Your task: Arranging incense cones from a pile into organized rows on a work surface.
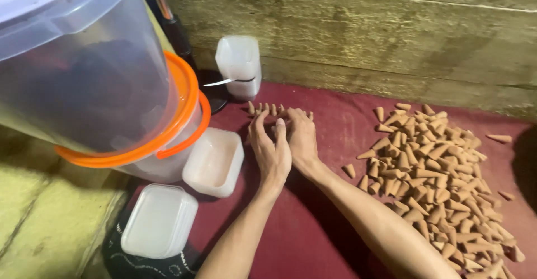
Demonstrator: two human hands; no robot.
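My left hand [271, 148] and my right hand [300, 136] lie side by side on a dark red cloth [330, 223], fingers stretched forward. Their fingertips touch a short row of small tan clay cones [269, 109] standing close together near the wall. The fingers are apart and I see nothing gripped in either hand. A large loose heap of the same cones [433, 178] lies on the cloth to the right of my right forearm.
A clear plastic bucket with an orange rim [134, 144] looms at the left. Two white plastic tubs [213, 161] [159, 220] sit beside it. A white container [239, 66] stands by the rough wooden wall [363, 38].
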